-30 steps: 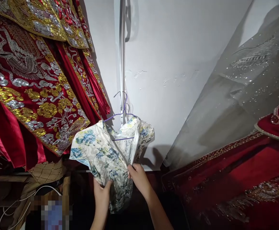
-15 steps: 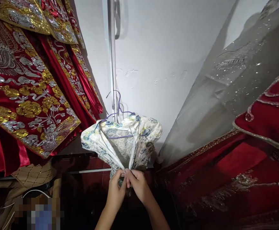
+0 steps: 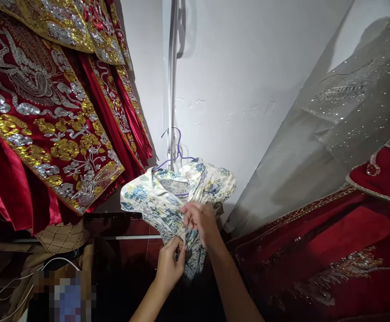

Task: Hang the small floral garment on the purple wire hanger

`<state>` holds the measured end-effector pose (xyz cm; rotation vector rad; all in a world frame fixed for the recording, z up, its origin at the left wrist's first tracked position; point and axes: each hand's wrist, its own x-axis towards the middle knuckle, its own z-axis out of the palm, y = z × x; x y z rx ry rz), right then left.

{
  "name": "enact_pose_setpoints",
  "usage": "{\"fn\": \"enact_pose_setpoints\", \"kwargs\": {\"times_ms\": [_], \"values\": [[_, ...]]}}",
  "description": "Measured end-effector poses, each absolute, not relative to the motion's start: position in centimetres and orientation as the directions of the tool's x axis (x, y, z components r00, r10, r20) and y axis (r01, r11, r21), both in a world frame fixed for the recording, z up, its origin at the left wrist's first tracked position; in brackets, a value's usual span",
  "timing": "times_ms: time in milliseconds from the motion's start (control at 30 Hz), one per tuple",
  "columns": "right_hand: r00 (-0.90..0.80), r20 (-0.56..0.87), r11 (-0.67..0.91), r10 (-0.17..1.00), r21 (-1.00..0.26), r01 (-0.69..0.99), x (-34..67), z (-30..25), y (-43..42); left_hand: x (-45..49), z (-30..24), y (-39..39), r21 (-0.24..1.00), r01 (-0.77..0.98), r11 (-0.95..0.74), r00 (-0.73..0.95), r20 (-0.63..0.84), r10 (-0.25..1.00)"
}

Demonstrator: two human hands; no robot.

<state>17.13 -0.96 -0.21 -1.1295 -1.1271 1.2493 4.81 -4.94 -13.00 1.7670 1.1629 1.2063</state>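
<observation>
A white dress (image 3: 163, 203) with a blue and yellow floral print hangs in front of me on a purple hanger (image 3: 179, 150). Low on its front, my left hand (image 3: 173, 261) is closed, pinching the edge of the front opening between thumb and fingers. Higher up, at the bottom of the V-shaped neckline, my right hand (image 3: 199, 221) is closed on what looks like the front zip; the pull itself is hidden by the fingers. Below that hand the two front edges lie together. The right hand is slightly blurred.
Red robes (image 3: 64, 129) with gold and silver embroidery hang on the left. A sheer sparkling white gown (image 3: 291, 134) and red beaded garments (image 3: 345, 232) fill the right. A metal pole (image 3: 172, 80) stands against the white wall (image 3: 235, 58). A white cable (image 3: 59, 258) loops at lower left.
My right hand has moved up the dress front, and the deep V opening has closed up to it. My left hand stays low on the dress. The whole view has shifted slightly.
</observation>
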Motion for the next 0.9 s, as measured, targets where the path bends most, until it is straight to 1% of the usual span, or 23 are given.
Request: {"fn": "enact_pose_setpoints", "kwargs": {"times_ms": [133,200,300,333,367,433,467,500,533,567,633,700,733,767,833,900], "values": [[0.075,0.078,0.090,0.994,-0.981,-0.174,16.5,4.1,1.1,5.0,-14.1,-4.7,0.856,0.319,-0.407,0.215,0.353,0.911],[0.073,0.122,0.134,0.990,-0.969,-0.205,16.1,5.3,1.4,4.7,-13.8,-4.2,0.855,0.341,-0.391,0.250,0.318,0.915],[0.021,0.177,0.177,0.984,-0.964,-0.197,15.9,6.2,1.0,3.7,-11.0,-2.9,0.856,0.352,-0.378,0.352,0.253,0.901],[0.005,0.187,0.184,0.982,-0.966,-0.183,16.0,6.3,0.8,3.3,-9.3,-2.4,0.854,0.335,-0.397,0.385,0.261,0.885],[-0.004,0.197,0.194,0.980,-0.967,-0.167,16.1,6.4,0.6,2.9,-7.4,-2.0,0.851,0.301,-0.431,0.398,0.299,0.867],[-0.007,0.222,0.219,0.975,-0.968,-0.125,16.5,6.5,0.1,2.0,-3.1,-1.0,0.829,0.231,-0.510,0.324,0.428,0.843],[-0.009,0.236,0.234,0.972,-0.967,-0.101,16.6,6.6,-0.1,1.7,-0.9,-0.5,0.801,0.210,-0.560,0.235,0.514,0.825],[-0.017,0.250,0.248,0.968,-0.966,-0.081,16.7,6.7,-0.2,1.4,1.0,0.0,0.766,0.216,-0.605,0.151,0.586,0.796],[-0.033,0.262,0.259,0.965,-0.964,-0.067,16.7,6.6,-0.2,1.2,2.7,0.5,0.732,0.241,-0.637,0.112,0.631,0.768],[-0.044,0.273,0.270,0.961,-0.961,-0.061,16.7,6.5,-0.1,1.2,4.1,0.9,0.701,0.276,-0.658,0.121,0.653,0.747],[-0.005,0.300,0.298,0.954,-0.951,-0.079,16.4,5.5,0.5,1.6,5.8,1.6,0.648,0.359,-0.671,0.203,0.648,0.734],[0.106,0.317,0.328,0.943,-0.938,-0.109,15.9,3.5,1.6,2.3,6.4,1.9,0.614,0.416,-0.671,0.265,0.624,0.735],[0.158,0.315,0.334,0.936,-0.936,-0.113,15.8,2.2,2.2,2.6,6.5,1.9,0.608,0.425,-0.671,0.260,0.628,0.734],[0.188,0.308,0.331,0.933,-0.937,-0.107,15.7,0.8,2.7,2.8,6.6,1.9,0.609,0.421,-0.672,0.232,0.644,0.729],[0.173,0.281,0.297,0.944,-0.952,-0.077,15.7,-1.9,3.3,2.4,6.8,2.0,0.635,0.380,-0.673,0.112,0.690,0.715],[0.144,0.253,0.264,0.957,-0.963,-0.062,16.1,-3.8,3.0,0.6,7.3,2.5,0.713,0.259,-0.651,-0.058,0.685,0.727]]}}
